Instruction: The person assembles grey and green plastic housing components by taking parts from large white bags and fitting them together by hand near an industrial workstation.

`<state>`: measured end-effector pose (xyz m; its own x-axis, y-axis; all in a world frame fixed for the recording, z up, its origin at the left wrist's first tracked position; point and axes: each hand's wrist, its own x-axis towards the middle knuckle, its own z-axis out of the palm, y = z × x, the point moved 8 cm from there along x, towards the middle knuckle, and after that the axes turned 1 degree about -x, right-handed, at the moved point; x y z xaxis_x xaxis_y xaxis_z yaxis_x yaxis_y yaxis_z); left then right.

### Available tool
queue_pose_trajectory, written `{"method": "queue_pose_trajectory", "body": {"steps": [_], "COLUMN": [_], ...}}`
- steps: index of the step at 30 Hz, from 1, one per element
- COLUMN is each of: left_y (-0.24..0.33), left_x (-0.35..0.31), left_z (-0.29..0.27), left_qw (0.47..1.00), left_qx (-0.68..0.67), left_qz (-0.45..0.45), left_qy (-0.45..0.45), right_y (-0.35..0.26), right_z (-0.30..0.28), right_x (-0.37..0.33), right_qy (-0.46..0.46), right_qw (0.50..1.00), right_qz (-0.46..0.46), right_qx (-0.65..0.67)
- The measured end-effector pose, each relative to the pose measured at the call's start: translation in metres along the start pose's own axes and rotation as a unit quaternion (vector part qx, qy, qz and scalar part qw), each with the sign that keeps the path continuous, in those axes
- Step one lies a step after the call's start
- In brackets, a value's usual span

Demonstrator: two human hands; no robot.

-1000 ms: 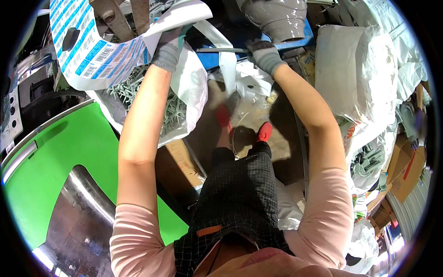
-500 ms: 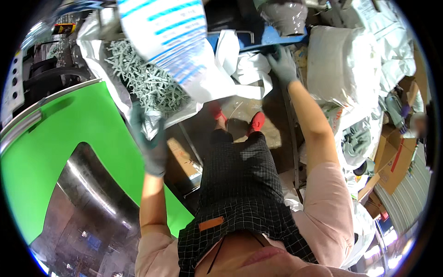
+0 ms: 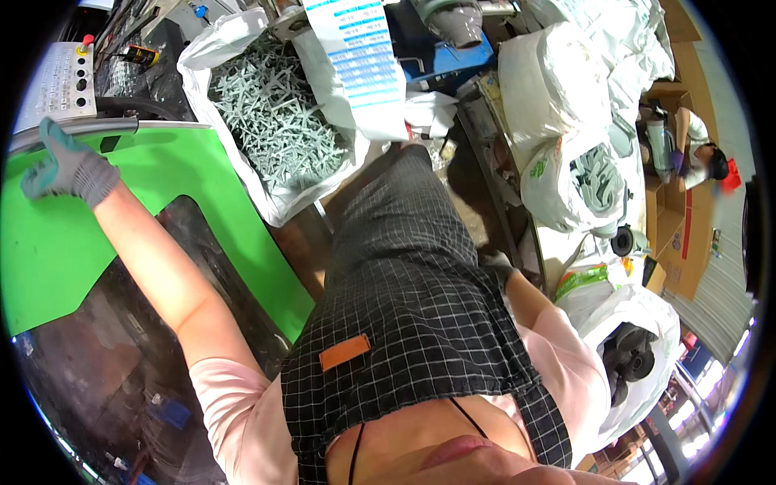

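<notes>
Head view, and I take the open white sack (image 3: 279, 214) as my landmark, heaped with small grey-green pieces (image 3: 275, 121). Left of it runs a bright green panel (image 3: 186, 162), the thing nearest the person's left hand (image 3: 71, 168). That hand, in a grey and teal glove, is well out to the left of the sack, over the panel's upper edge by a silver rail (image 3: 109, 126); its thumb and fingers stand apart with nothing between them, and whether it touches the rail I can't tell. Right of the sack and nearer the body, the right hand (image 3: 499, 260) is mostly hidden behind the checked apron (image 3: 388, 267), so I can't tell how its fingers are set. A white strip with blue bands (image 3: 360, 61) hangs along the sack's right edge. Farther left, past the sack, stands a pale control box (image 3: 56, 85) with a red knob (image 3: 86, 40). Well to the sack's right are a plump white bundle (image 3: 554, 81), a bag of grey parts (image 3: 540, 190) and, beyond these, a co-worker (image 3: 693, 153) beside cardboard boxes (image 3: 669, 222).
</notes>
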<state>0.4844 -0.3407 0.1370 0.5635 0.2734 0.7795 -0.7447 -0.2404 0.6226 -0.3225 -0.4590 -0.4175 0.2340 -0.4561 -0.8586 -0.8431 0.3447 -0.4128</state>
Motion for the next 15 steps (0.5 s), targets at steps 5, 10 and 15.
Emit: {"method": "queue_pose_trajectory", "body": {"steps": [5, 10, 15], "left_y": [-0.068, -0.129, -0.124], "left_x": [0.030, 0.051, 0.047], "left_z": [0.050, 0.044, 0.016], "left_qw": [0.976, 0.934, 0.946], "left_qx": [-0.011, -0.146, -0.102], "left_qz": [-0.191, -0.240, -0.238], "left_qy": [-0.100, -0.221, -0.196], "right_y": [-0.065, -0.197, -0.144], "right_z": [0.015, -0.040, -0.083], "right_x": [0.059, 0.027, 0.059], "right_qy": [0.027, 0.010, 0.029], "right_qw": [0.992, 0.970, 0.989], "right_qz": [-0.081, -0.138, -0.115], "right_qx": [0.095, 0.199, 0.089]}}
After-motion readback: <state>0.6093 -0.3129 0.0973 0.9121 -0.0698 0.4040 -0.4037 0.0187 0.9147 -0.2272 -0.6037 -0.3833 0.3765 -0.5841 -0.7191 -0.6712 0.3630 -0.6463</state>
